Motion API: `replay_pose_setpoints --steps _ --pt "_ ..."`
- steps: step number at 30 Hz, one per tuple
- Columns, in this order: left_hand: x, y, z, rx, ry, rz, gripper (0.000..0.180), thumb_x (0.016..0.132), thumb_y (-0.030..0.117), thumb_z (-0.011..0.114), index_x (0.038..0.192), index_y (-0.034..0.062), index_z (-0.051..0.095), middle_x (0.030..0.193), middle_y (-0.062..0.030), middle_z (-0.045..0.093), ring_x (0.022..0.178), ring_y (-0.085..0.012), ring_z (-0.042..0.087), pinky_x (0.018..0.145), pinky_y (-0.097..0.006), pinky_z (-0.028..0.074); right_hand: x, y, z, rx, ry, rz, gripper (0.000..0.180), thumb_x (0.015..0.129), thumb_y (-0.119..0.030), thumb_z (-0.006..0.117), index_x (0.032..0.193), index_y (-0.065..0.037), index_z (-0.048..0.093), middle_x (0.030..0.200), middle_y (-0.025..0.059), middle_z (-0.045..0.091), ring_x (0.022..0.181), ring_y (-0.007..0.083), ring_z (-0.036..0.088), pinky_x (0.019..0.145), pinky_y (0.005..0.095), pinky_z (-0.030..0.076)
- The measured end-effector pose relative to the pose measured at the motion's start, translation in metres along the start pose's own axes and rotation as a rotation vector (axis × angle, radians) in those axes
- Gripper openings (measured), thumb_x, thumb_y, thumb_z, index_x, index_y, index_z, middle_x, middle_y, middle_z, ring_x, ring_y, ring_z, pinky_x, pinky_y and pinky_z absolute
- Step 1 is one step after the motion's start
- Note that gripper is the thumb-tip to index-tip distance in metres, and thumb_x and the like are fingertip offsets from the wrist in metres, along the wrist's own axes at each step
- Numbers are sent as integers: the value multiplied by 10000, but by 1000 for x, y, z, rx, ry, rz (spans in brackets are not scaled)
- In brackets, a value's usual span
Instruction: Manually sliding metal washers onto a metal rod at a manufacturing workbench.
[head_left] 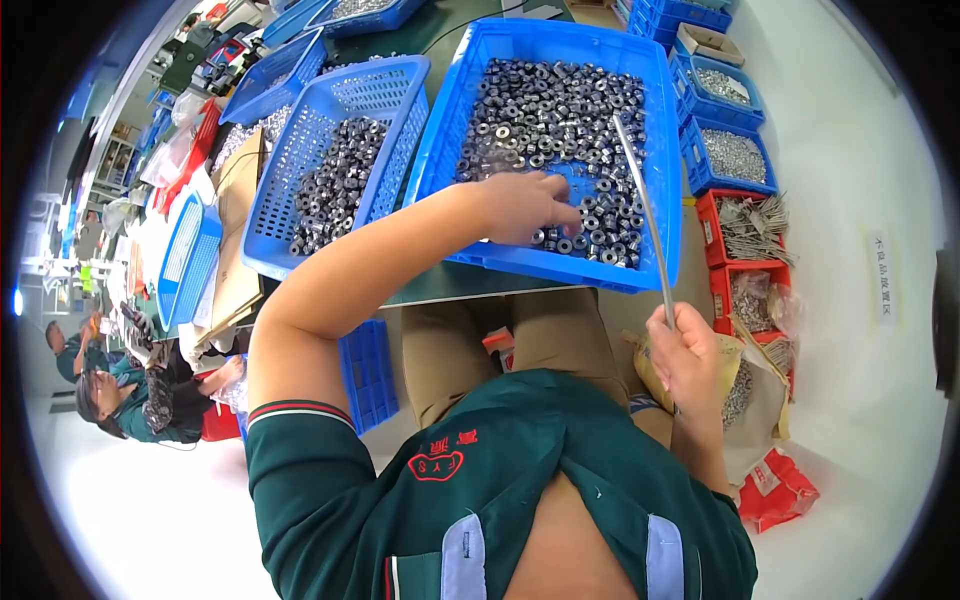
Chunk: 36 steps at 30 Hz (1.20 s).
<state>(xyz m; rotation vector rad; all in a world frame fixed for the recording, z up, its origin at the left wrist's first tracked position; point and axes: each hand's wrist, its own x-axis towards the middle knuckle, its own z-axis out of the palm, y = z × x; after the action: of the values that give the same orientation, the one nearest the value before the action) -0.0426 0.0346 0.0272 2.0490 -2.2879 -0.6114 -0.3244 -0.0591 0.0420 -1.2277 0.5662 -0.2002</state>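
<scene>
My left hand (525, 206) reaches over the near part of a large blue plastic bin (560, 38), its fingers bent and apart, just above small metal rings (560, 100). No piece shows between the fingers, though their undersides are hidden. These shiny, short rings with round holes fill much of the bin, thinner around the hand where blue bottom shows. At the bin's near right corner, my right hand (685, 352) is closed round a long thin metal rod (648, 215). The rod slants up across the bin, its far end over the rings.
A perforated blue basket (275, 170) with similar metal pieces stands left of the bin on a green table (440, 283). Blue bins (725, 120) and red bins (715, 260) of metal parts line the right side. Two people (130, 400) are at the far left.
</scene>
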Motion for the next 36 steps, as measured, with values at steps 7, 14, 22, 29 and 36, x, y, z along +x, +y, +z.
replay_pose_setpoints --steps 7,14,22,29,36 --pt "6 -3 0 87 41 191 292 662 143 681 942 228 677 1194 -92 485 1090 -282 472 841 -386 467 10 5 -11 30 58 -25 85 899 -110 520 879 -34 485 562 -60 392 399 -3 314 360 155 231" --pt "17 -47 -9 304 94 59 318 700 227 637 1017 247 644 1194 -67 494 1110 -270 476 854 -391 473 14 10 -15 54 105 -15 83 903 -109 508 877 -32 489 550 -58 382 389 -1 302 352 159 232" --pt "29 -51 -24 272 331 -63 262 722 170 681 980 192 642 1164 -80 523 1056 -286 522 863 -388 463 14 13 -17 94 109 -21 85 906 -105 498 878 -26 487 545 -54 380 388 1 295 350 162 228" --pt "60 34 -20 69 393 494 273 667 189 691 931 134 647 996 -70 587 993 -244 547 827 -368 435 14 5 -14 81 132 -29 93 910 -112 499 879 -26 484 543 -53 380 387 8 298 350 167 226" --pt "73 20 11 200 415 771 127 728 228 542 783 154 629 832 27 572 881 -173 535 748 -328 424 9 9 -14 85 134 -24 90 907 -109 504 895 -25 475 558 -48 387 387 8 295 348 167 237"
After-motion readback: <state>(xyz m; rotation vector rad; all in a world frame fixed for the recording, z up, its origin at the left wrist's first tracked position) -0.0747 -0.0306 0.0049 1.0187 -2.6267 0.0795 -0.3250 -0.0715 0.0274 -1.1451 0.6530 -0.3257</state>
